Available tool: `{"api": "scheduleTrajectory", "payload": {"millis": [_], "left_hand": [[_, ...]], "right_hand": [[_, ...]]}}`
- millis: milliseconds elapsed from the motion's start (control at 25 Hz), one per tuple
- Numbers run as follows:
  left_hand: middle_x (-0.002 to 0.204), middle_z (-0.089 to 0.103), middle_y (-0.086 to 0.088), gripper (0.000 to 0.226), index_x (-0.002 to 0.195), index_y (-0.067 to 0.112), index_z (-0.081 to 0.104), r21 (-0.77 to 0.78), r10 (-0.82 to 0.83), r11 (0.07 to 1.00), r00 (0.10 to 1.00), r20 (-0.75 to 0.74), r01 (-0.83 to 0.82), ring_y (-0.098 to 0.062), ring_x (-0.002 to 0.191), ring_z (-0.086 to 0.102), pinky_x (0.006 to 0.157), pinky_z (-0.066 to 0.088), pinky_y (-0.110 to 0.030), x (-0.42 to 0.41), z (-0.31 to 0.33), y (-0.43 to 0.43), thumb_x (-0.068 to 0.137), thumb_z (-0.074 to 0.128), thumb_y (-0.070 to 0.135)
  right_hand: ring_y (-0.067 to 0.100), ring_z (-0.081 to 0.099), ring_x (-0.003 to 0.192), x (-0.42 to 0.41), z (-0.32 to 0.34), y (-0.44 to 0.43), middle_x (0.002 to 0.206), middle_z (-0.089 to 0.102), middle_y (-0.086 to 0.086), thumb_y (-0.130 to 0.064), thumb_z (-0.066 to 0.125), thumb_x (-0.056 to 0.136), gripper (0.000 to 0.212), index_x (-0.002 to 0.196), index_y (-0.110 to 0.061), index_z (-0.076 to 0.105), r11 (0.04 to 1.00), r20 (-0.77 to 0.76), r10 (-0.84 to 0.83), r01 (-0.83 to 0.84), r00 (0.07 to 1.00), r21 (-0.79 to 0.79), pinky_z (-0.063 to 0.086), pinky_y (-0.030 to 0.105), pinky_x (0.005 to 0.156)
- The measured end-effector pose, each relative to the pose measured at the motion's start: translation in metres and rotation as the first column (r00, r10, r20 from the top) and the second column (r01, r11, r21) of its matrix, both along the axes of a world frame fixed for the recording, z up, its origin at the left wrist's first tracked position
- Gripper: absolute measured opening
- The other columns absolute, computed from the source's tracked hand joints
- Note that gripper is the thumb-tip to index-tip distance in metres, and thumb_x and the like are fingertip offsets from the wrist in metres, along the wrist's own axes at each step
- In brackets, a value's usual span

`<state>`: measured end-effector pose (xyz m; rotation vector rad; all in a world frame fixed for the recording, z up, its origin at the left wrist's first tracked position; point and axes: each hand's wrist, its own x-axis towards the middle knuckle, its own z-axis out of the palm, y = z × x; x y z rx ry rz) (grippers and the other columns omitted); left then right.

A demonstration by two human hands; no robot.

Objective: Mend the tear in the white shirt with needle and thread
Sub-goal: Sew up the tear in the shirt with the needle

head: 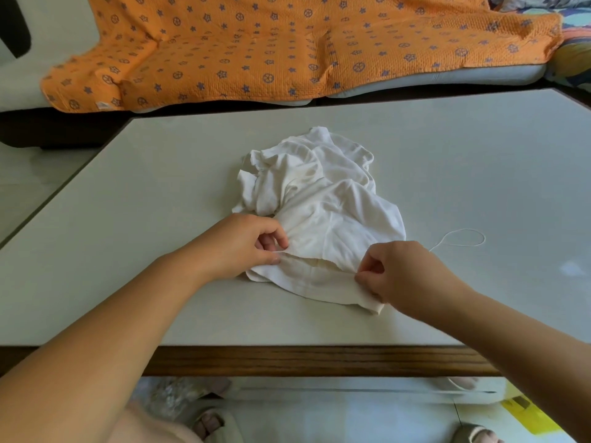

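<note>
A crumpled white shirt (323, 206) lies in the middle of the pale table (160, 193). My left hand (246, 244) pinches the shirt's near edge on the left between thumb and fingers. My right hand (406, 276) pinches the same edge on the right, so the hem is stretched between both hands with a gap open beneath it. A loop of white thread (463, 241) lies on the table just right of my right hand and seems to run toward its fingers. No needle can be made out.
The table has a wooden front edge (319, 359). Beyond its far side stands a sofa covered by an orange patterned blanket (271, 49). Below the table, sandalled feet (211, 423) and a yellow paper (527, 410) are on the floor.
</note>
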<state>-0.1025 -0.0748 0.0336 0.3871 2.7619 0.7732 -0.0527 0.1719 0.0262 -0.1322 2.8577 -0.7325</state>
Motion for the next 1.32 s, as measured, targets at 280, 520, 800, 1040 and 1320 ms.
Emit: {"api": "scheduleTrajectory", "payload": {"millis": [280,520,800,1040,1320], "left_hand": [[0.088,0.067,0.014,0.021,0.103,0.04,0.072,0.021,-0.028,0.999,0.999,0.015,0.028,0.004,0.081,0.059,0.073,0.043,-0.005,0.006,0.018,0.0,0.09,0.07,0.024],[0.108,0.055,0.019,0.016,0.105,0.033,0.07,-0.246,-0.067,0.969,0.983,-0.169,0.024,-0.005,0.1,0.053,0.086,0.044,-0.024,0.003,0.017,0.02,0.093,0.062,0.026],[0.112,0.065,0.018,0.03,0.115,0.03,0.071,0.225,-0.037,0.971,0.977,-0.208,0.084,0.006,0.102,0.058,0.091,0.043,-0.01,0.016,0.007,0.093,0.085,0.075,0.035],[0.087,0.07,0.015,0.006,0.091,0.025,0.077,0.306,0.019,0.952,0.989,-0.145,0.026,0.007,0.084,0.061,0.074,0.045,-0.008,0.013,0.008,0.107,0.091,0.07,0.025],[0.08,0.069,0.008,0.012,0.088,0.023,0.068,0.418,0.039,0.906,0.997,0.067,-0.064,-0.016,0.061,0.072,0.073,0.061,-0.037,0.019,0.012,0.114,0.098,0.06,0.022]], "right_hand": [[-0.002,0.053,0.045,-0.006,0.019,0.031,0.06,0.069,-0.005,-0.024,0.071,0.086,0.012,0.074,-0.023,0.071,0.924,0.043,-0.201,0.204,0.979,-0.323,0.043,0.012,0.048],[0.008,0.055,0.046,-0.002,0.022,0.031,0.061,0.071,0.004,-0.015,0.064,0.091,0.009,0.082,-0.014,0.068,0.825,0.057,-0.24,0.235,0.969,-0.514,0.045,0.012,0.049],[0.009,0.056,0.047,-0.001,0.024,0.034,0.06,0.07,0.003,-0.009,0.061,0.092,0.012,0.081,-0.013,0.066,0.832,0.012,-0.202,0.178,0.979,-0.525,0.045,0.012,0.05],[0.004,0.055,0.045,-0.001,0.024,0.04,0.058,0.068,-0.001,-0.012,0.062,0.092,0.013,0.081,-0.017,0.066,0.856,-0.052,-0.2,0.149,0.978,-0.495,0.043,0.011,0.048],[0.001,0.052,0.043,-0.001,0.025,0.043,0.058,0.067,-0.005,-0.015,0.063,0.091,0.012,0.081,-0.02,0.067,0.867,-0.086,-0.21,0.144,0.974,-0.477,0.043,0.012,0.046]]}}
